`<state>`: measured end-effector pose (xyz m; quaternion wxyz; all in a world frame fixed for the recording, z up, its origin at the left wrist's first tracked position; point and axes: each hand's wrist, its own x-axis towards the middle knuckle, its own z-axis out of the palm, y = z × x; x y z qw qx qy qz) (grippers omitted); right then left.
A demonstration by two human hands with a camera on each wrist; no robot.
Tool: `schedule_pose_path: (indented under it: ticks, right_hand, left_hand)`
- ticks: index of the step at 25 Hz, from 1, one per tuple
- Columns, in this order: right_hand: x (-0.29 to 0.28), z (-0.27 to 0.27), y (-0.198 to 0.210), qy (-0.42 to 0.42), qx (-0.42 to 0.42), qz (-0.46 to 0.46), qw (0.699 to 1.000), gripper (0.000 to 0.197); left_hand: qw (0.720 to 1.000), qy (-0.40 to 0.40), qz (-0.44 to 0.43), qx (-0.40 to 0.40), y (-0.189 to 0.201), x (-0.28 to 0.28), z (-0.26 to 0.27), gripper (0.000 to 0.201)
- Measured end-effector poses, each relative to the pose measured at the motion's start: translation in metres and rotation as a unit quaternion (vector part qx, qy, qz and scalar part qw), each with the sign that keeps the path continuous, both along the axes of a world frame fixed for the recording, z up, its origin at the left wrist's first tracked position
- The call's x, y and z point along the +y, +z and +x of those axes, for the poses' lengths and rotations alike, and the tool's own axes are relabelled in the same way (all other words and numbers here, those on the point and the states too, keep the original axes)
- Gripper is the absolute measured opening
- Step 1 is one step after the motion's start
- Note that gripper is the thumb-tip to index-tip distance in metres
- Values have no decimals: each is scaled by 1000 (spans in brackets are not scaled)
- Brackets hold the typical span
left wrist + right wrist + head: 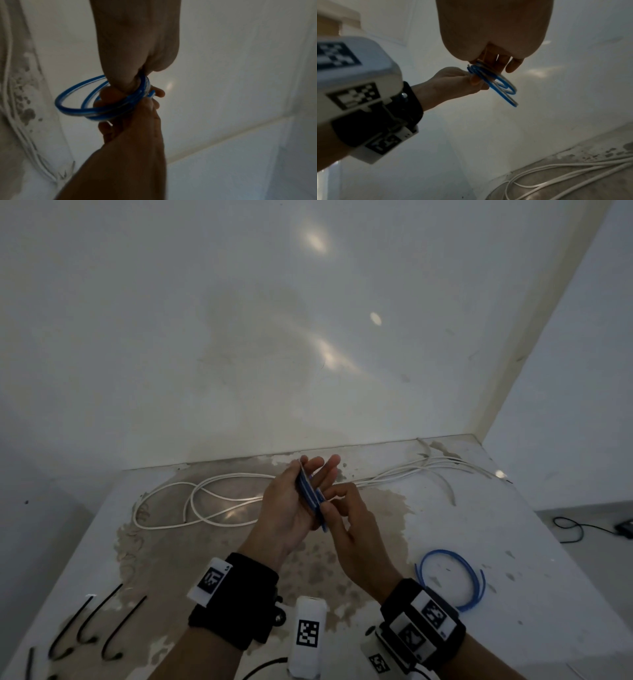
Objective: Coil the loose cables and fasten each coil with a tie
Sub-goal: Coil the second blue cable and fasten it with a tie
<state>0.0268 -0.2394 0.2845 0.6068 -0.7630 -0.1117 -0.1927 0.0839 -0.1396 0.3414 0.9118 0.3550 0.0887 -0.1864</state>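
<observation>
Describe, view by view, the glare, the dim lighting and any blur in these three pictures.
Head view: dim, with bright glare patches on the wall and a sheen on the table. Left wrist view: the hands are dark, backlit shapes, while the blue cable coil is fairly sharp. Right wrist view: the white cables in the corner are soft and blurred.

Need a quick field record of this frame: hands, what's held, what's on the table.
left hand: holds blue coil against palm, fingers mostly straight
right hand: pinches the coil's edge
blue coil: several loops, off the table, no tie seen on it
second blue cable: loose loop on table, right
white cable: loose, far side
black ties: near left
</observation>
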Motion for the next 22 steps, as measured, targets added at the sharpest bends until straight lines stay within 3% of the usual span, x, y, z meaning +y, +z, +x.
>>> schedule_pose_path:
  ticks: [3, 5, 8, 12, 16, 19, 20, 22]
  right_hand:
    - [6, -3, 2, -14, 35, 8, 999, 24]
    - [7, -3, 1, -13, 57, -10, 998, 32]
    - [3, -1, -6, 14, 78, -52, 996, 29]
    - [3, -1, -20, 58, 110, -90, 988, 27]
    - [10, 2, -38, 75, 210, 29, 974, 39]
    - [7, 11, -62, 97, 345, 173, 917, 38]
    - [9, 13, -69, 101, 382, 211, 894, 37]
    - [15, 16, -82, 98, 423, 222, 873, 38]
  left_hand:
    - [976, 13, 175, -128, -6, -5, -1, 28]
    - [953, -2, 250, -171, -12, -6, -3, 27]
    - [933, -31, 303, -192, -22, -4, -5, 28]
    - [927, -88, 332, -150, -33, 12, -11, 35]
    - [851, -136, 493, -119, -61, 59, -12, 47]
    - [830, -79, 551, -41, -119, 140, -13, 35]
    - [805, -64, 590, -11, -144, 176, -18, 30]
    - [728, -65, 681, 45, -194, 242, -35, 25]
